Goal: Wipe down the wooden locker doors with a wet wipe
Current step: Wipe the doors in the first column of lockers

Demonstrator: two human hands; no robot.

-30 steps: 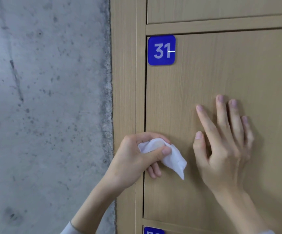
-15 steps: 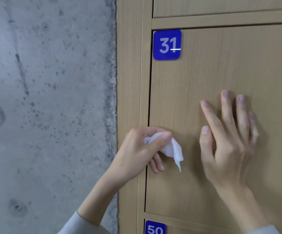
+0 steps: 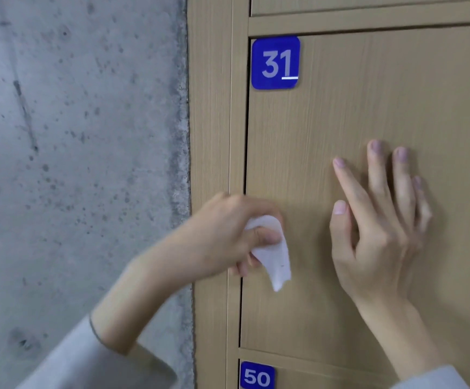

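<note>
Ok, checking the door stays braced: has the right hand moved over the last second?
No. The right hand stays flat on the door, at the same spot below-right of the 31 plate.

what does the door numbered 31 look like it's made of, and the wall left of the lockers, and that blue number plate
Door 31: wood or wood-look laminate, matte, judging by fine straight grain lines. Wall: bare concrete, rough grey with pits and dark specks. Number plate: probably glossy plastic or acrylic, smooth blue with rounded corners.

Crumpled white wet wipe (image 3: 274, 258) against light wooden locker door (image 3: 368, 108), numbered 31
</note>
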